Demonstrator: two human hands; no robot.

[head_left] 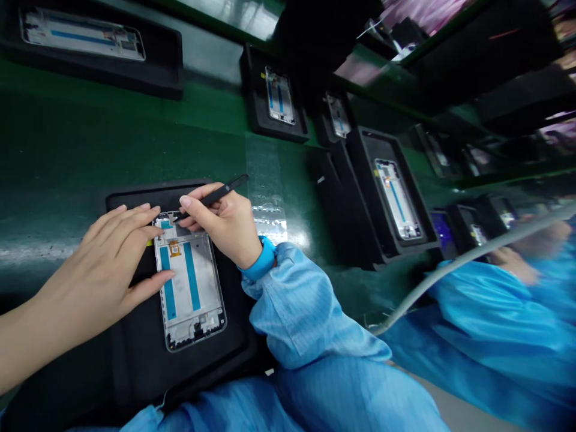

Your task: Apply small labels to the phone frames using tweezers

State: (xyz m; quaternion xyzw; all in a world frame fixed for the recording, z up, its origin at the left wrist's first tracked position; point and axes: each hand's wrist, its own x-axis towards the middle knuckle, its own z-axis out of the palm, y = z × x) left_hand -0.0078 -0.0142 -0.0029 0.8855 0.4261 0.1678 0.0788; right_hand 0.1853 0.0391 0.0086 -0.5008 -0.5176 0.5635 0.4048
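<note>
A silvery phone frame [183, 282] with two long blue strips and a small orange flex cable [174, 249] lies in a black foam tray [135, 354] before me. My left hand [108, 255] is open and spread over the frame's left side, its thumb on the edge and its fingertips near the top left corner. Pinched in my right hand [229, 225] is a slim black pen-shaped tool [225, 189]. Its lower end points at the top of the frame, by a short blue piece; the fingers partly hide the tip.
More black trays [92, 75] with phone frames [279, 96] stand across the green bench [67, 138]. On the right, another tray [382, 141] sits beside a dark block. A grey cable [432, 282] crosses in front of a co-worker's blue sleeve [490, 318].
</note>
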